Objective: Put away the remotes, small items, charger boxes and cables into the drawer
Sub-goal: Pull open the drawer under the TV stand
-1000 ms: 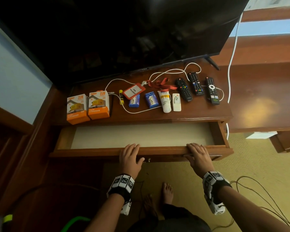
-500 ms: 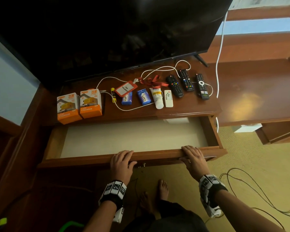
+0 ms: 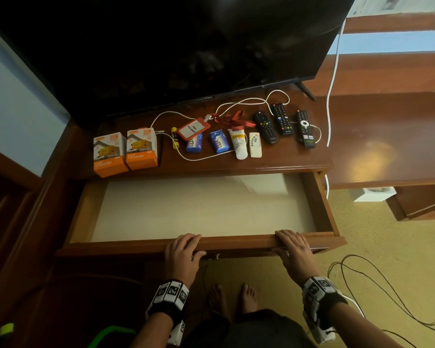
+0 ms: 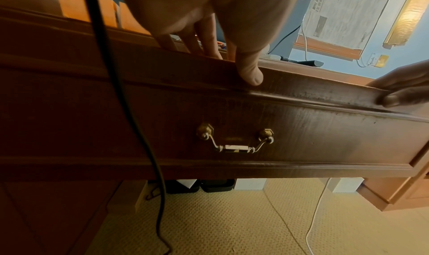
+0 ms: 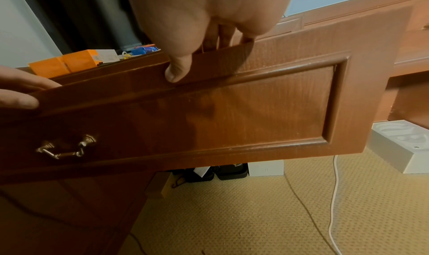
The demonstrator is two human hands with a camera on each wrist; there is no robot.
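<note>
The wooden drawer (image 3: 236,241) is pulled far out, its pale bottom bare. My left hand (image 3: 183,249) grips its front rim near the middle, fingers over the top, thumb (image 4: 252,75) on the face. My right hand (image 3: 293,247) grips the same rim further right, thumb (image 5: 177,70) on the front. On the desk top lie two orange charger boxes (image 3: 124,150), a yellow stick (image 3: 175,138), a red badge holder (image 3: 192,128), two blue packs (image 3: 219,141), a white tube (image 3: 239,144), a white remote (image 3: 254,144), three black remotes (image 3: 281,119) and a white cable (image 3: 201,159).
A large dark TV (image 3: 173,46) stands right behind the items. A brass handle (image 4: 234,141) hangs on the drawer front. Black cables (image 3: 387,297) and a white box (image 3: 372,193) lie on the carpet at right. My bare feet (image 3: 232,297) are below the drawer.
Both hands have drawn the drawer further out towards me, so much more of its pale bottom shows. The items on the desk top have not moved.
</note>
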